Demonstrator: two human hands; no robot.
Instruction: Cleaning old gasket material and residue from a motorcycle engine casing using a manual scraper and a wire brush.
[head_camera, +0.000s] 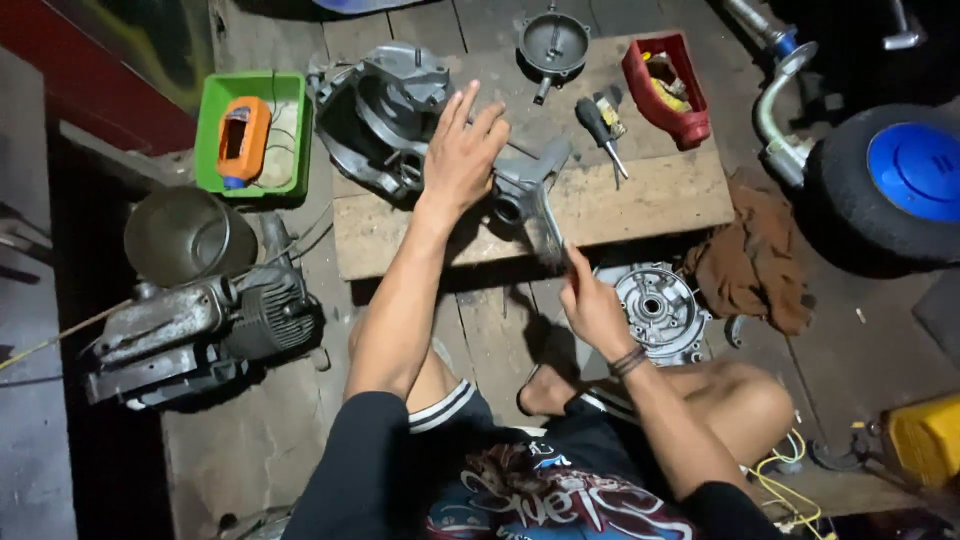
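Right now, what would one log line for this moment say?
left hand: open, resting on grey metal part | right hand: gripping thin tool against the part | wooden board: under the part

An orange bottle (243, 140) with a dark label panel lies on its side in a green square tray (212, 120) at the wooden surface's (650, 195) far left. A red cut-open container (668, 92) holding small bits sits at its far right.

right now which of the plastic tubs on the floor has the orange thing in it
The green tub at the far left holds the orange container. The red tub, at the wooden board's far right corner, holds small yellowish bits instead.
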